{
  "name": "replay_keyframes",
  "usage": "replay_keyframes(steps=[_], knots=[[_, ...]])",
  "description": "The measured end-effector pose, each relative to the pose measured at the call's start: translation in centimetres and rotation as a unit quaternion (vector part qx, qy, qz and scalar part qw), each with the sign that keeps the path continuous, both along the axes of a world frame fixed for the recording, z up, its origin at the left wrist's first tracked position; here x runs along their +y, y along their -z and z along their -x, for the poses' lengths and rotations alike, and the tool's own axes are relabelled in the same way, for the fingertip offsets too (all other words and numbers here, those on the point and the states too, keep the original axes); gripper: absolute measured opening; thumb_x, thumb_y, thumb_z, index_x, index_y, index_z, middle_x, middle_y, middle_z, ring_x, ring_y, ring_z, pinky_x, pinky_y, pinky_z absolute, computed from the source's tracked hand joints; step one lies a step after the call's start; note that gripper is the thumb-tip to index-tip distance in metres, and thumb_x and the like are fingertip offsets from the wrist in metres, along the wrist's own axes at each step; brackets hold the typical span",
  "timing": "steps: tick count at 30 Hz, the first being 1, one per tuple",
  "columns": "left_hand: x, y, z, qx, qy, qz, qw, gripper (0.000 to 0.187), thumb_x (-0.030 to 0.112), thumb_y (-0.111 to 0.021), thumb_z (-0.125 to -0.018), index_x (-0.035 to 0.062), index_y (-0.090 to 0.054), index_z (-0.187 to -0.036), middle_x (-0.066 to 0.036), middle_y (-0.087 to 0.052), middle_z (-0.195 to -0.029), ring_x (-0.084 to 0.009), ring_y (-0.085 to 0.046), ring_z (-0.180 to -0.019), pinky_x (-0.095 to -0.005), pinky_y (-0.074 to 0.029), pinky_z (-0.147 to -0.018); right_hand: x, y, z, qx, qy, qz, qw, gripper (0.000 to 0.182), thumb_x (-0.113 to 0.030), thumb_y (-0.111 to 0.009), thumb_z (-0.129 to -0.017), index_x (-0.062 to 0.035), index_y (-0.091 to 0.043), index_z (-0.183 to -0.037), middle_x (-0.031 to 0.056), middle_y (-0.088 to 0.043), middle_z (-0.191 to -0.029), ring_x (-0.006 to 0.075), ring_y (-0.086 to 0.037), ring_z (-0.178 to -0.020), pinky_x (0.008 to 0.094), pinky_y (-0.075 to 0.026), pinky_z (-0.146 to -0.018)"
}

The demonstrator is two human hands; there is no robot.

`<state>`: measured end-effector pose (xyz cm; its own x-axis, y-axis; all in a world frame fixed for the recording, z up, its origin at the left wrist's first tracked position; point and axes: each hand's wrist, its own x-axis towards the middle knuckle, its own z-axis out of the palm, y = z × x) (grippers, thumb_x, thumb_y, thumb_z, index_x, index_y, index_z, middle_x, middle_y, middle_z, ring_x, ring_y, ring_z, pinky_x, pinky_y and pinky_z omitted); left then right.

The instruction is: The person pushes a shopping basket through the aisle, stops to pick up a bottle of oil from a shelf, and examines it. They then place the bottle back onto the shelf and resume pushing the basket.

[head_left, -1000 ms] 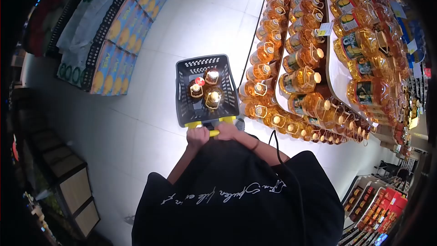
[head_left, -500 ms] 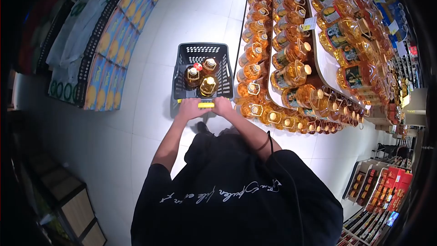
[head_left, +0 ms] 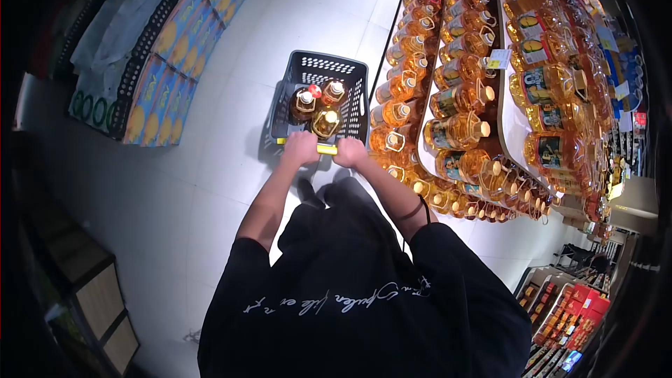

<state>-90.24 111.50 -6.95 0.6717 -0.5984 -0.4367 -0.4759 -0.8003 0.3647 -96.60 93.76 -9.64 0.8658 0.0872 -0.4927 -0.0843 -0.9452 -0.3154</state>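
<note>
A dark grey shopping basket (head_left: 280, 122) with perforated sides is in front of my body, above the tiled floor. My left hand (head_left: 301, 147) is closed around the left part of its yellow handle (head_left: 326, 148). Gripping the right end of that handle is my right hand (head_left: 350, 152), a short gap from the left. Inside the basket stand three bottles of oil: a dark one with a red tag (head_left: 305, 105) on the left, an amber one (head_left: 333, 95) behind, and a golden one (head_left: 326, 124) nearest me.
Tiered shelves of large oil bottles (head_left: 458, 101) rise close on the right, a price card (head_left: 499, 59) on one edge. To the left is a stack of blue cartons (head_left: 155, 101). A wooden-panelled stand (head_left: 98, 304) is at lower left, with red boxes (head_left: 577, 315) at lower right.
The basket and both hands have shifted up and slightly right in view, with the basket turned a little. My hands stay on the handle. The surrounding shelves have shifted in view.
</note>
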Motion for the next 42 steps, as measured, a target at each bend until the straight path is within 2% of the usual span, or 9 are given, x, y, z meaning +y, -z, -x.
replay_keyframes(steps=[12, 21, 25, 26, 33, 34, 37, 38, 42], knots=[[-3.8, -0.5, -5.5, -0.034, -0.062, -0.022, 0.997, 0.02, 0.017, -0.069, -0.062, 0.0059, -0.074, -0.077, -0.019, -0.07, -0.079, -0.035, -0.069, -0.078, -0.0424, -0.054, -0.075, -2.7, -0.6, -6.0, 0.007, -0.021, -0.036, 0.999, 0.026, -0.021, -0.06, -0.066, -0.0013, -0.071, -0.078, 0.0219, -0.069, -0.081, 0.037, -0.068, -0.08, 0.0444, -0.055, -0.077], [-7.3, 1.7, -11.1, -0.084, -0.03, -0.014, 0.996, 0.019, 0.018, -0.068, -0.061, 0.005, -0.073, -0.073, -0.018, -0.069, -0.073, -0.0325, -0.069, -0.07, -0.0403, -0.055, -0.067, -6.7, -0.6, -11.4, -0.026, -0.011, -0.083, 0.996, 0.023, -0.022, -0.061, -0.068, -0.0019, -0.071, -0.074, 0.0225, -0.067, -0.077, 0.0374, -0.067, -0.076, 0.0446, -0.055, -0.076], [-9.1, 1.3, -13.7, -0.1, -0.026, 0.007, 0.995, 0.02, 0.022, -0.066, -0.064, 0.0058, -0.073, -0.073, -0.017, -0.069, -0.073, -0.0335, -0.069, -0.07, -0.0425, -0.055, -0.068, -8.4, -0.9, -13.9, 0.0, -0.008, -0.088, 0.996, 0.022, -0.017, -0.058, -0.068, -0.0021, -0.072, -0.077, 0.0211, -0.069, -0.081, 0.0357, -0.069, -0.079, 0.0426, -0.055, -0.077], [-9.7, 0.8, -14.7, -0.051, -0.003, -0.05, 0.997, 0.022, 0.026, -0.066, -0.067, 0.0063, -0.073, -0.075, -0.017, -0.069, -0.077, -0.034, -0.068, -0.074, -0.0431, -0.054, -0.072, -8.8, -0.8, -14.6, -0.017, -0.007, -0.093, 0.995, 0.021, -0.017, -0.058, -0.068, -0.0024, -0.071, -0.076, 0.0205, -0.069, -0.08, 0.0355, -0.069, -0.079, 0.0426, -0.056, -0.077], [-13.5, -0.7, -21.3, 0.028, 0.106, -0.094, 0.99, 0.041, 0.046, -0.068, -0.071, 0.0072, -0.074, -0.082, -0.021, -0.07, -0.088, -0.0359, -0.067, -0.086, -0.0437, -0.053, -0.079, -11.6, 2.6, -17.7, -0.185, 0.054, -0.158, 0.969, 0.016, -0.017, -0.06, -0.068, -0.0038, -0.067, -0.074, 0.0177, -0.064, -0.07, 0.0355, -0.066, -0.07, 0.0441, -0.054, -0.068], [-14.5, -1.0, -22.4, 0.07, 0.121, -0.144, 0.98, 0.046, 0.05, -0.069, -0.071, 0.0079, -0.074, -0.09, -0.02, -0.07, -0.093, -0.0359, -0.066, -0.092, -0.0444, -0.052, -0.083, -12.1, 2.6, -18.3, -0.2, 0.05, -0.166, 0.964, 0.014, -0.016, -0.061, -0.065, -0.0039, -0.065, -0.069, 0.019, -0.064, -0.069, 0.035, -0.066, -0.067, 0.0438, -0.054, -0.065], [-16.7, -0.7, -24.2, 0.095, 0.136, -0.142, 0.976, 0.052, 0.054, -0.066, -0.071, 0.005, -0.073, -0.087, -0.02, -0.07, -0.093, -0.0354, -0.066, -0.092, -0.0442, -0.052, -0.085, -14.0, 2.2, -19.6, -0.209, 0.05, -0.183, 0.959, 0.014, -0.018, -0.062, -0.064, -0.0037, -0.064, -0.066, 0.0191, -0.062, -0.065, 0.0347, -0.065, -0.063, 0.0434, -0.054, -0.063], [-16.7, 0.1, -24.6, 0.103, 0.128, -0.137, 0.977, 0.052, 0.053, -0.066, -0.07, 0.0049, -0.073, -0.088, -0.019, -0.07, -0.093, -0.035, -0.066, -0.093, -0.0443, -0.051, -0.086, -13.8, 2.7, -20.1, -0.269, 0.056, -0.175, 0.946, 0.016, -0.018, -0.061, -0.064, -0.0026, -0.065, -0.063, 0.0195, -0.063, -0.063, 0.0346, -0.066, -0.061, 0.0428, -0.054, -0.061], [-18.5, 0.2, -26.5, 0.064, 0.098, -0.141, 0.983, 0.048, 0.051, -0.066, -0.07, 0.0078, -0.075, -0.087, -0.019, -0.07, -0.091, -0.036, -0.066, -0.089, -0.0435, -0.052, -0.083, -15.5, 1.2, -23.2, -0.159, 0.044, -0.152, 0.975, 0.018, -0.018, -0.061, -0.063, -0.0017, -0.067, -0.064, 0.0205, -0.065, -0.065, 0.0344, -0.068, -0.064, 0.043, -0.055, -0.061]])
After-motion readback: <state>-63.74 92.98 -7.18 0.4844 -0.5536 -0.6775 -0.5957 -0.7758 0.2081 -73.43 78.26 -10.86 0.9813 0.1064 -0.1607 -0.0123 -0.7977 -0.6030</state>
